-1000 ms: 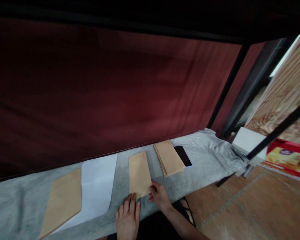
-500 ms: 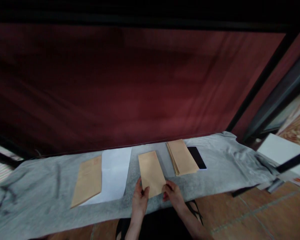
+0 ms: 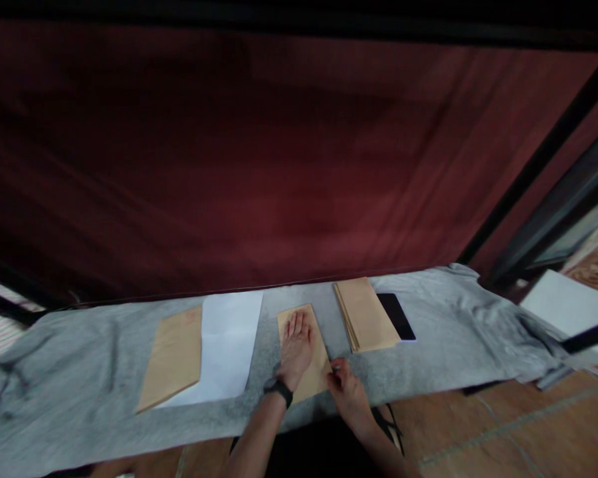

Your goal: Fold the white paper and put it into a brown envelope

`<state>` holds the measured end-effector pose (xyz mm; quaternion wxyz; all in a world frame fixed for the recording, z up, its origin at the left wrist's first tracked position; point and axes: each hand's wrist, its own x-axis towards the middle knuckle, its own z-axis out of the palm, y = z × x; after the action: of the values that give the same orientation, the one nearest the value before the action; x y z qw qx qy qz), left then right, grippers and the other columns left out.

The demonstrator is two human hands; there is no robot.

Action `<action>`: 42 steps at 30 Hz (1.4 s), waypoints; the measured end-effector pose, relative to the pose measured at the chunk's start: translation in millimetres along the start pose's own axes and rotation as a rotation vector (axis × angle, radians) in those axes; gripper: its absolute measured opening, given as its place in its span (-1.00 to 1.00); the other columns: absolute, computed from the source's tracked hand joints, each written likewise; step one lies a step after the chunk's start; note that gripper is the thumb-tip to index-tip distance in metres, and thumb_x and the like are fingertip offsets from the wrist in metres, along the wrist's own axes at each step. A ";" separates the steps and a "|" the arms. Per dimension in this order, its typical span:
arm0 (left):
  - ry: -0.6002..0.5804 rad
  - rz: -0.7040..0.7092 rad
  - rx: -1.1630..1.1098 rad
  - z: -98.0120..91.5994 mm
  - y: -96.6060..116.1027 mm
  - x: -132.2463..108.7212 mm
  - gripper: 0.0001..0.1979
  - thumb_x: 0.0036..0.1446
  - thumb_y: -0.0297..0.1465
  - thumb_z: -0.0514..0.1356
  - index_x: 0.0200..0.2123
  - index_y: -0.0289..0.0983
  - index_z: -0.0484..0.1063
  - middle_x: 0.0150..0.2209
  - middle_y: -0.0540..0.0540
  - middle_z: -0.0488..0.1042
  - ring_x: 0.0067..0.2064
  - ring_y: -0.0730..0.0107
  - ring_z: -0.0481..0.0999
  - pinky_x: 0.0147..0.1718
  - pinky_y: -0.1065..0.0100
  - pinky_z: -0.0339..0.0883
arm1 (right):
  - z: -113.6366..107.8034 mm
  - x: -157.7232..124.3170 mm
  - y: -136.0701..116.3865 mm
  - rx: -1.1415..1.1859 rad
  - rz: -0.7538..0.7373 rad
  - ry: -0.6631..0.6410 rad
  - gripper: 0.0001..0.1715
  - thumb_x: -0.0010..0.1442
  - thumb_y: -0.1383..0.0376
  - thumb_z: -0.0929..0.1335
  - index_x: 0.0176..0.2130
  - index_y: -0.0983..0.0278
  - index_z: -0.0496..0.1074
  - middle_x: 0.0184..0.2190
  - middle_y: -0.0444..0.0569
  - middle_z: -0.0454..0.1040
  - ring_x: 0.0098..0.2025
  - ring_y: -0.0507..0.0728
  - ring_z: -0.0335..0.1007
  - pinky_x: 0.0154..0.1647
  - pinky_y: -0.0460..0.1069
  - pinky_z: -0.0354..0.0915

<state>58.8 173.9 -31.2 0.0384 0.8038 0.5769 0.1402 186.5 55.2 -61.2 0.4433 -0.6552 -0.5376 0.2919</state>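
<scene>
A brown envelope [image 3: 315, 372] lies in the middle of a grey cloth [image 3: 428, 358]. My left hand [image 3: 295, 348] rests flat on top of it, fingers stretched out; a dark watch is on that wrist. My right hand [image 3: 345, 385] is at the envelope's near right corner with its fingers pinched on the edge. A stack of brown envelopes [image 3: 365, 313] lies just to the right, apart from both hands.
A white sheet [image 3: 229, 342] and another brown envelope [image 3: 173, 355] lie to the left. A black phone [image 3: 397, 316] sits beside the stack. A dark red curtain [image 3: 279, 166] hangs behind. White boards [image 3: 565, 305] and a black frame stand at the right; tiled floor lies below.
My left hand has moved from the envelope's near left edge up onto its face and now lies flat. My right hand stays at the near right corner. The view has shifted slightly.
</scene>
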 end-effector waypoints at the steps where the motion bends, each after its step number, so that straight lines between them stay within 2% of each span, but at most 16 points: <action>1: -0.018 0.001 0.004 1.3 -0.3 7.9 -0.45 0.37 -0.35 -0.15 0.36 -0.37 0.14 0.39 -0.23 0.14 0.44 0.10 -0.01 0.36 0.00 -0.02 | 0.1 -0.7 0.9 0.015 -0.018 0.009 -0.76 0.27 0.19 0.26 -0.11 0.23 0.37 -0.45 -0.04 0.54 -0.40 0.20 0.56 -0.39 -0.01 0.41; 6: -0.035 0.031 -0.006 8.1 -3.3 20.5 -0.46 0.37 -0.33 -0.13 0.37 -0.20 0.15 0.40 -0.07 0.12 0.45 0.10 -0.05 0.38 -0.08 -0.13 | -1.7 -1.0 1.3 0.054 -0.049 0.018 -0.77 0.28 0.15 0.26 -0.12 0.20 0.36 -0.39 -0.01 0.56 -0.38 0.21 0.57 -0.36 0.02 0.44; 9: -0.081 0.087 -0.039 7.7 -2.6 14.7 -0.48 0.37 -0.32 -0.13 0.35 -0.16 0.18 0.40 -0.02 0.12 0.45 0.15 -0.06 0.39 -0.09 -0.18 | -3.9 -0.1 -2.6 0.059 -0.033 -0.010 -0.79 0.29 0.18 0.25 -0.10 0.19 0.34 -0.40 -0.03 0.56 -0.38 0.21 0.56 -0.34 0.02 0.43; 12: -0.132 0.140 -0.088 4.0 0.7 1.4 -0.49 0.39 -0.32 -0.15 0.34 -0.22 0.20 0.39 -0.07 0.15 0.44 0.20 0.00 0.39 -0.05 -0.15 | -5.5 0.5 -5.1 0.074 -0.038 -0.027 -0.78 0.28 0.19 0.24 -0.10 0.21 0.33 -0.45 -0.08 0.53 -0.42 0.17 0.54 -0.37 -0.01 0.40; 17: -0.164 0.214 -0.183 -3.5 8.3 -37.5 -0.48 0.43 -0.25 -0.18 0.34 -0.27 0.19 0.38 -0.13 0.17 0.42 0.24 0.06 0.38 0.00 -0.07 | -6.2 1.2 -2.2 0.082 0.006 -0.036 -0.71 0.29 0.13 0.23 -0.09 0.22 0.36 -0.48 -0.09 0.52 -0.47 0.17 0.52 -0.46 -0.01 0.38; 20: -0.158 0.223 -0.223 -7.4 14.6 -66.2 -0.49 0.44 -0.21 -0.17 0.34 -0.21 0.19 0.36 -0.10 0.20 0.41 0.26 0.09 0.38 -0.02 -0.03 | -6.7 1.6 -0.1 0.087 0.013 -0.018 -0.69 0.28 0.13 0.24 -0.07 0.21 0.37 -0.42 -0.05 0.55 -0.41 0.19 0.55 -0.41 0.01 0.42; 26: -0.014 0.244 -0.219 -2.1 25.8 -130.6 -0.47 0.41 -0.30 -0.06 0.39 -0.22 0.06 0.36 -0.15 0.22 0.38 0.22 0.17 0.33 -0.03 0.11 | -7.5 2.0 -0.9 0.122 0.003 -0.026 -0.66 0.27 0.13 0.24 -0.04 0.24 0.38 -0.39 -0.01 0.57 -0.39 0.22 0.55 -0.31 0.08 0.46; 31: 0.095 0.277 -0.200 9.2 18.5 -165.7 -0.41 0.37 -0.41 -0.01 0.42 -0.20 -0.03 0.35 -0.15 0.23 0.36 0.21 0.22 0.28 0.00 0.23 | -8.3 1.3 -2.8 0.137 0.017 -0.088 -0.63 0.25 0.16 0.23 -0.03 0.24 0.42 -0.42 -0.06 0.54 -0.49 0.15 0.49 -0.46 0.01 0.40; 35: 0.157 0.298 -0.234 4.5 6.9 -168.6 -0.39 0.36 -0.42 -0.01 0.43 -0.13 -0.07 0.34 -0.11 0.26 0.34 0.21 0.25 0.27 0.01 0.25 | -6.4 -1.4 -0.1 0.196 0.054 -0.084 -0.57 0.19 0.21 0.27 0.04 0.23 0.41 -0.45 -0.08 0.51 -0.55 0.10 0.39 -0.55 -0.02 0.34; 38: 0.221 0.206 -0.268 -7.3 -5.1 -160.7 -0.42 0.38 -0.39 -0.03 0.42 -0.09 -0.04 0.37 -0.10 0.21 0.36 0.20 0.21 0.29 0.01 0.21 | -5.1 -2.0 4.0 0.374 0.104 -0.087 -0.59 0.18 0.18 0.28 0.01 0.21 0.42 -0.46 -0.11 0.48 -0.59 0.07 0.33 -0.58 -0.03 0.33; 42: 0.288 0.143 -0.299 -17.8 -26.8 -142.6 -0.44 0.38 -0.33 -0.03 0.41 -0.07 -0.01 0.40 -0.07 0.13 0.37 0.17 0.18 0.30 -0.01 0.17 | -17.4 7.6 5.3 0.587 0.169 0.041 -0.59 0.13 0.09 0.34 -0.06 0.22 0.43 -0.52 -0.17 0.39 -0.59 0.06 0.29 -0.59 -0.03 0.36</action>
<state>-12.7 47.3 -46.0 0.0641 0.7997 0.4908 0.3398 205.6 57.7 -57.6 0.5986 -0.5475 -0.3646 0.4572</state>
